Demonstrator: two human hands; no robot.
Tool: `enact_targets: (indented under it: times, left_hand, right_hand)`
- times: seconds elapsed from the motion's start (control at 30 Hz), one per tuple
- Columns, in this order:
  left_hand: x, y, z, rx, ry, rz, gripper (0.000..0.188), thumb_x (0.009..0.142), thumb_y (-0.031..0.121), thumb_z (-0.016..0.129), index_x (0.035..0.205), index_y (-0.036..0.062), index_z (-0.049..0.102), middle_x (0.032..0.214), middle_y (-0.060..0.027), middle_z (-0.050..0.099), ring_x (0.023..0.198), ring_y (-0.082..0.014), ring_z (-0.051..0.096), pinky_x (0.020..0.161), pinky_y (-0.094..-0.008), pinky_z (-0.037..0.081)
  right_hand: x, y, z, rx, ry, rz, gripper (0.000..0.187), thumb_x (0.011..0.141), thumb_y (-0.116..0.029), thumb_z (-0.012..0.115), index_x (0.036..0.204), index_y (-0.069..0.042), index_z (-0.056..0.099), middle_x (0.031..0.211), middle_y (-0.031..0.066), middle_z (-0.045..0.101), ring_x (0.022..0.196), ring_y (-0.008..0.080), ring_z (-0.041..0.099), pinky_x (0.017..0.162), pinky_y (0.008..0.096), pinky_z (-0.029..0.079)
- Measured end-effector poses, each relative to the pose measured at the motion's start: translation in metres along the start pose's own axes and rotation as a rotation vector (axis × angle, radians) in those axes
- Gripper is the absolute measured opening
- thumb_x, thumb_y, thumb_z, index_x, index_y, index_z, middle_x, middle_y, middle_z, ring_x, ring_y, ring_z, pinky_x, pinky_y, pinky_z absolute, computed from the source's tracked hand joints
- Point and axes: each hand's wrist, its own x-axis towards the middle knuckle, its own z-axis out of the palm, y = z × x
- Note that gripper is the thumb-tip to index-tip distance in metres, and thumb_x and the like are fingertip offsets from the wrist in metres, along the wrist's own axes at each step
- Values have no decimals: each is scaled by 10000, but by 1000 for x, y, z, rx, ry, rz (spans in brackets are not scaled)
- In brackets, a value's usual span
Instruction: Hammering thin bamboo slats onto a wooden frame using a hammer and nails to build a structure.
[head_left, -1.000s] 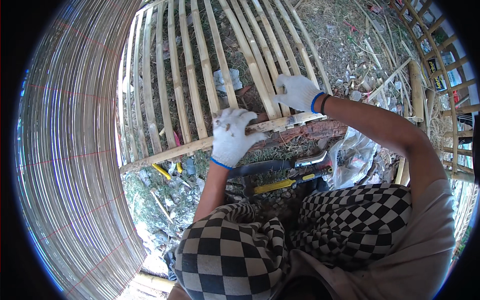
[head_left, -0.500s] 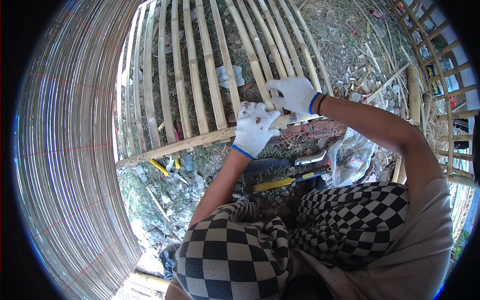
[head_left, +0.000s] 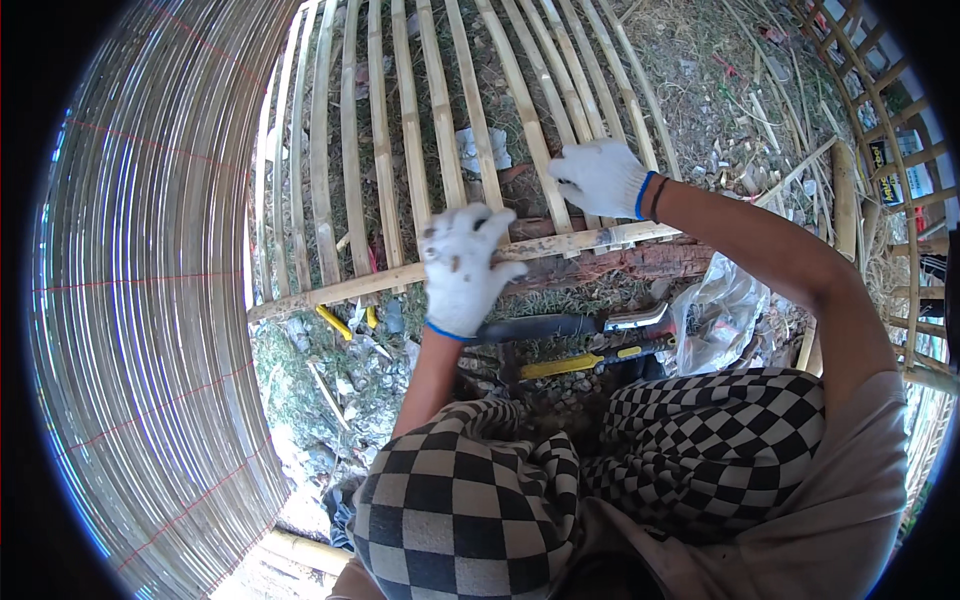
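A row of pale bamboo slats [head_left: 413, 135] runs away from me and meets a bamboo crossbar [head_left: 350, 288] at the near end. My left hand [head_left: 462, 275], in a soiled white glove with a blue cuff, is over the crossbar, its fingers and thumb spread apart. No object shows in it. My right hand [head_left: 603, 180], gloved the same way, is farther out, its fingers bent at a bamboo slat [head_left: 527, 105] right of the middle. Its palm side is hidden.
Near my knees lie a long dark blade [head_left: 540, 328] with a pale handle, a yellow-and-black tool handle [head_left: 562, 366] and a clear plastic bag [head_left: 722, 315]. A yellow-handled item [head_left: 333, 322] rests at left. A slatted bamboo screen [head_left: 150, 320] stands left, a lattice [head_left: 905, 165] right.
My left hand has moved left along the crossbar, away from my right hand, and its fingers have spread. The right hand stays near the same slat. The whole view has shifted slightly.
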Motion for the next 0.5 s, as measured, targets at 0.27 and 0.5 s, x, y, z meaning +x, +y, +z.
enact_targets:
  times: [0.27,0.5]
  left_hand:
    - [-20,-53,-5,-51,64,76,575,647,394,965,1153,168,811,1401,-122,640,1302,-417,573,1092,-554,466]
    - [-22,-57,-7,10,98,23,554,635,389,972,1120,175,812,1376,-101,647,1313,-389,569,1106,-538,450]
  right_hand:
    - [3,-52,-21,215,-122,-85,426,958,-452,743,1232,-127,731,1045,129,672,981,339,723,812,497,571]
    - [10,-64,-1,191,-161,-185,514,913,-549,766,1199,-123,739,1088,127,678,969,350,731,778,495,575]
